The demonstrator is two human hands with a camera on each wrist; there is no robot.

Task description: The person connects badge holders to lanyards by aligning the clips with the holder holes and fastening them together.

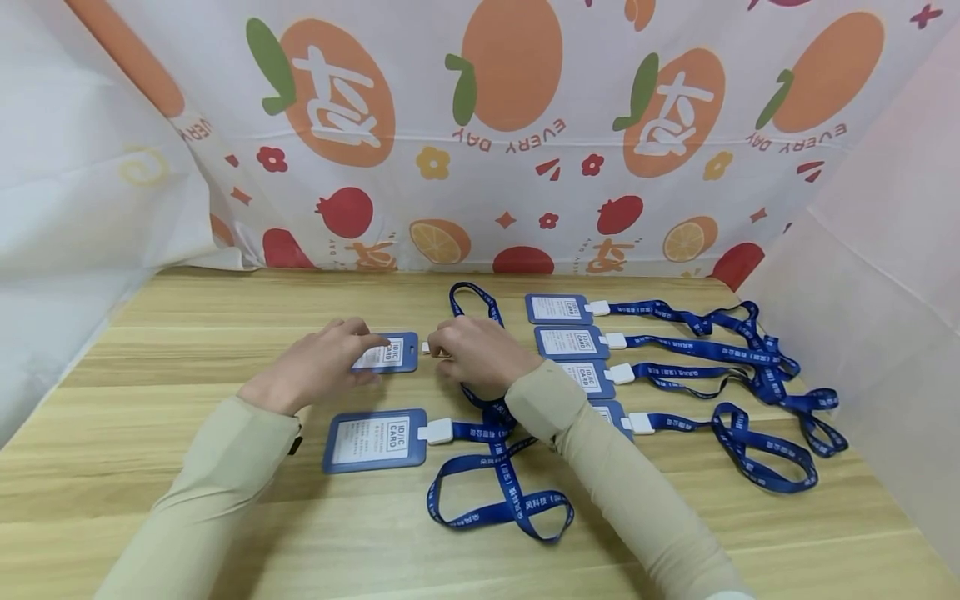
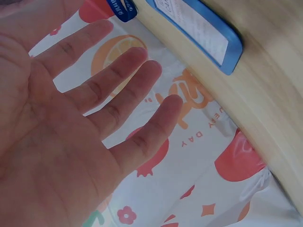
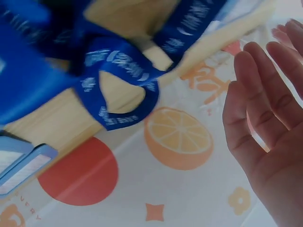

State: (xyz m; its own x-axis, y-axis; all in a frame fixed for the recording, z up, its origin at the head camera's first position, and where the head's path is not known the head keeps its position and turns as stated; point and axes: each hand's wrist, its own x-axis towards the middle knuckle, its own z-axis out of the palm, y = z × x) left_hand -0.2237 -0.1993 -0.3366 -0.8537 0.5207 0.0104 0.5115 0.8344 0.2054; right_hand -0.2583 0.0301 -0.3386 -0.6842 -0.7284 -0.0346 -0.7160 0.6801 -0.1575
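A blue-framed ID card holder [image 1: 408, 353] lies in front of my left hand [image 1: 318, 360]. The left fingers reach over its near part in the head view. In the left wrist view these fingers are straight and spread, with the card holder past their tips. My right hand [image 1: 480, 354] is above a blue lanyard [image 1: 472, 292], its fingertips right at a small white clip [image 1: 425, 347]. Relaxed, nearly straight fingers [image 3: 270, 109] show in the right wrist view, with nothing between them. The right palm and sleeve hide part of the lanyard.
Another card holder [image 1: 378, 442] with a white clip and a looped lanyard [image 1: 502, 492] lies nearer on the wooden table [image 1: 135, 400]. At the right, several card holders [image 1: 558, 309] are stacked in a column, their lanyards [image 1: 772, 367] trailing right. A fruit-print cloth [image 1: 420, 192] hangs behind.
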